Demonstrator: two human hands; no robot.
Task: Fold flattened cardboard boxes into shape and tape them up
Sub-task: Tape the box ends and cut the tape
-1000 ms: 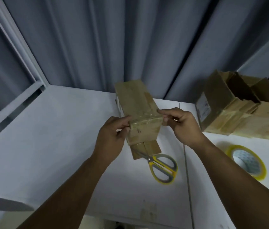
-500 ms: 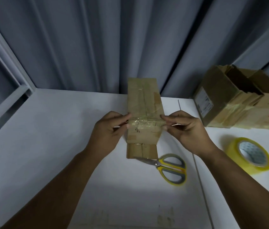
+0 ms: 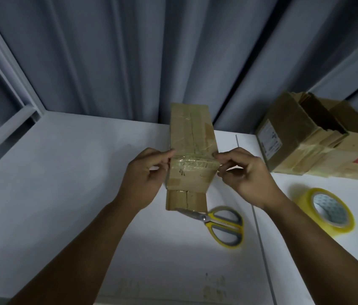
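A small brown cardboard box (image 3: 190, 130) lies lengthwise on the white table (image 3: 63, 172), its top flaps folded together. Across its top runs a strip of clear tape (image 3: 193, 165). My left hand (image 3: 145, 179) pinches the strip's left end at the box's left edge. My right hand (image 3: 245, 175) pinches the right end at the right edge. A yellow roll of tape (image 3: 325, 211) rests on the table to the right. Yellow-handled scissors (image 3: 222, 225) lie just in front of the box.
Larger open cardboard boxes (image 3: 301, 137), patched with tape, stand at the back right. Grey curtains (image 3: 151, 51) hang behind the table. A seam (image 3: 259, 234) runs between two table tops right of the scissors.
The box has turned from a leftward tilt to pointing straight away from me. Both hands have kept hold of the tape's ends across it.
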